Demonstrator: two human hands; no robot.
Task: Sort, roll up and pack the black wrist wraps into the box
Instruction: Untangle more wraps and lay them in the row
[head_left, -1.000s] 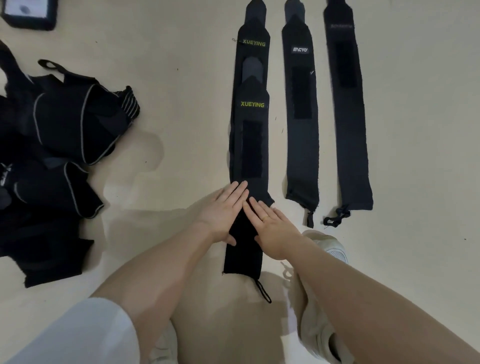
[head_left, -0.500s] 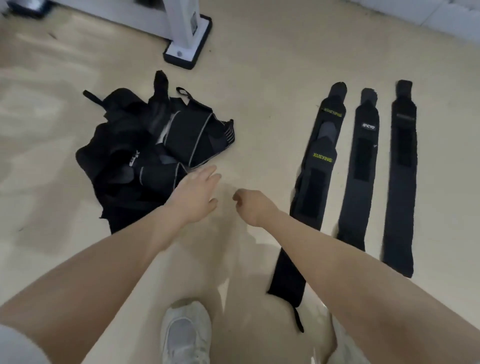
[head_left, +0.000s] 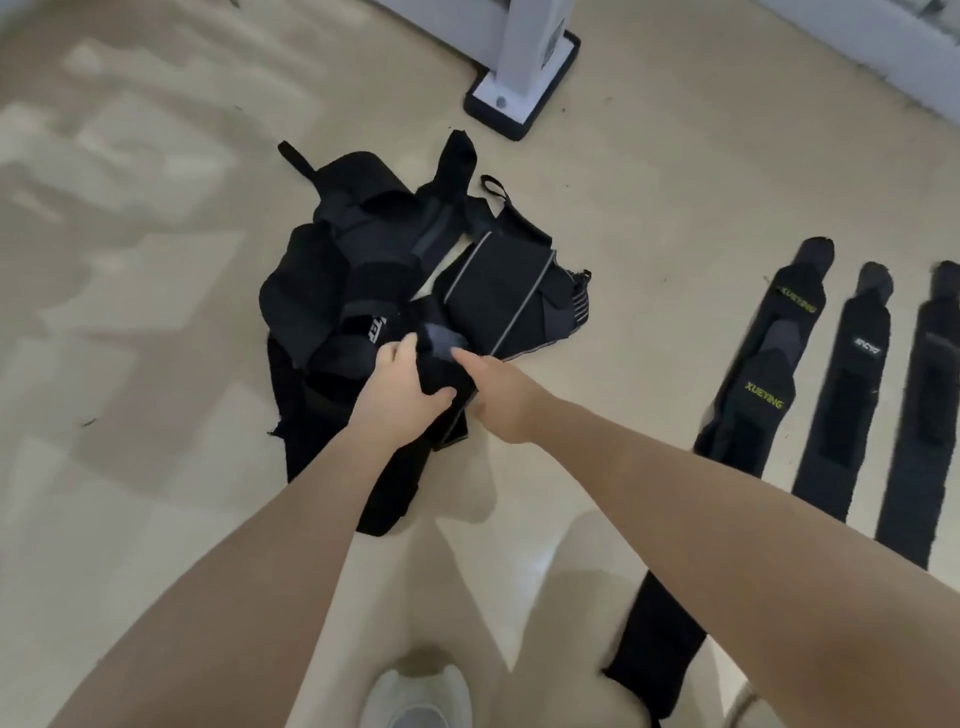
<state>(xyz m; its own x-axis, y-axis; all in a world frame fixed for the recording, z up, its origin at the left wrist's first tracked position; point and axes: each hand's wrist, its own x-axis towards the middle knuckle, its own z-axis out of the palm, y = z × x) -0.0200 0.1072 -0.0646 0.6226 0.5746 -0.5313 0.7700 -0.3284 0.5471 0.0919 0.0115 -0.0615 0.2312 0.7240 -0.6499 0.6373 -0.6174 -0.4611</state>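
On floor (head_left: 649, 218), at near edge of pile (head_left: 395, 291) of tangled black wraps: left hand (head_left: 400, 395) curled round one wrap (head_left: 441, 364), gripping it. Right hand (head_left: 498, 389) just beside, touching same wrap; fingers hidden, grip cannot tell. Right of pile, well apart: three wraps (head_left: 763, 374) laid flat side by side, nearest marked XUEYING. Beyond pile: white post base (head_left: 519, 93). Near side of pile: white shoe (head_left: 415, 696).
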